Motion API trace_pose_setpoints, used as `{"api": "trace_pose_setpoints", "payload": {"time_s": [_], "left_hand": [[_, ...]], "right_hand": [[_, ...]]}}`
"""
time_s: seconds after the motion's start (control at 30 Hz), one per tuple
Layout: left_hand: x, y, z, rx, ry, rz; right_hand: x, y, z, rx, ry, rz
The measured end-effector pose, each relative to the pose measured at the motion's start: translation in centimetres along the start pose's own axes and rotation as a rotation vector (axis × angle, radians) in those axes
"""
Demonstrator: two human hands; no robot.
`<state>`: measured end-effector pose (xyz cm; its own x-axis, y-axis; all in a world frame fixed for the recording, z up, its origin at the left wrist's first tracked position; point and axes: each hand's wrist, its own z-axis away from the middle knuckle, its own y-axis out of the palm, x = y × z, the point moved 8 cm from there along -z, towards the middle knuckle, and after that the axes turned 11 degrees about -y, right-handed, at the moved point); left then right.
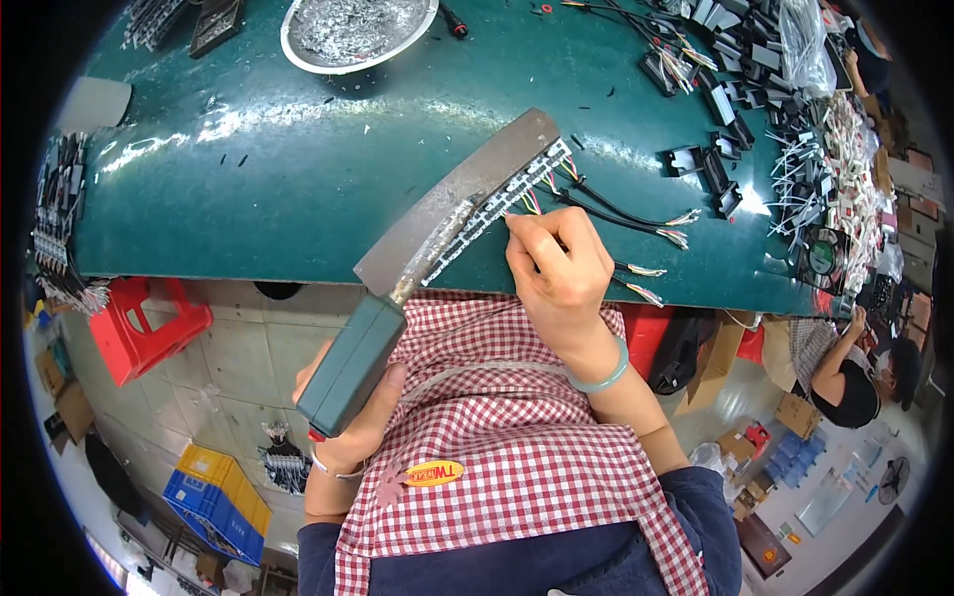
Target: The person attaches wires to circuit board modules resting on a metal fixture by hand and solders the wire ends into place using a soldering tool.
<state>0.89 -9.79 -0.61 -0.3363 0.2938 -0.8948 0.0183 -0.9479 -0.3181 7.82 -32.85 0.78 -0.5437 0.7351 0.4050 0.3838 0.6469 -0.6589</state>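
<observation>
1. Centrally placed: one dark green, boxy-handled tool with a metal shaft (353, 363); the left hand (366, 425) has its fingers wrapped around the handle.
2. One long grey metal plate (447, 189), slanting over the green surface (248, 228), the tool's shaft across it.
3. One narrow white-and-black strip (509, 197), along the plate's near edge.
4. Right hand (564, 273): fingers pinched narrow, just beside the strip; cannot tell whether they grip a wire.
5. Thin black cables with frayed, pale ends (621, 217), right of the strip.
6. One round metal bowl of silvery scraps (340, 70), beyond the plate.
</observation>
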Motion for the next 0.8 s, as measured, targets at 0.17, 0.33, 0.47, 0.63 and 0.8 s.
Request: {"api": "trace_pose_setpoints", "payload": {"time_s": [0.17, 0.33, 0.47, 0.63, 0.8], "left_hand": [[-1.1, 0.6, -0.4, 0.034, 0.141, -0.088], [-2.0, 0.2, -0.2, 0.025, 0.171, -0.136], [-3.8, 0.8, -0.7, 0.082, 0.278, -0.222], [-4.3, 1.7, -1.1, 0.118, 0.317, -0.239], [-4.0, 1.8, -1.5, 0.129, 0.282, -0.261]], "right_hand": [[-0.1, 0.1, 0.3, 0.014, 0.032, -0.021], [-0.4, 0.1, 0.3, 0.005, 0.059, -0.025], [-0.3, 0.0, 0.1, 0.018, 0.063, -0.022], [-0.4, 0.1, 0.2, 0.013, 0.087, -0.026], [-0.4, 0.1, 0.0, 0.012, 0.093, -0.033]]}}
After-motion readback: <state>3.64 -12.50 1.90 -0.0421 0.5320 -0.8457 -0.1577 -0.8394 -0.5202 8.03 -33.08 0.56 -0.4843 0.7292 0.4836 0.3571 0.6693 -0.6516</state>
